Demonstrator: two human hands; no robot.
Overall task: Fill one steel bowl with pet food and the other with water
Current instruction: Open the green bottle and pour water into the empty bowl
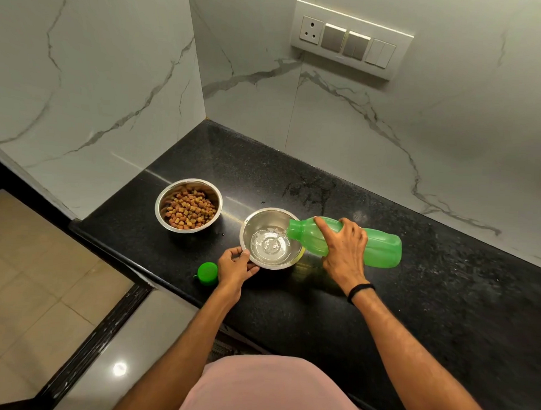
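Two steel bowls stand on the black desk [415, 273]. The far-left bowl [188, 206] holds brown pet food [190, 209]. One green cap [207, 273] lies just beside the left hand [234, 266], whose fingers [240, 255] pinch the rim of the near bowl [272, 239]. The right hand [343, 248] grips one tilted green bottle [379, 248], with water [270, 243] streaming in.

food bowl [188, 205] left of water bowl [271, 238], cap [207, 273] in front

Single head-worn wide-angle view, high and close, angled forward-down over black countertop [382, 302] toward marble corner wall [253, 80].
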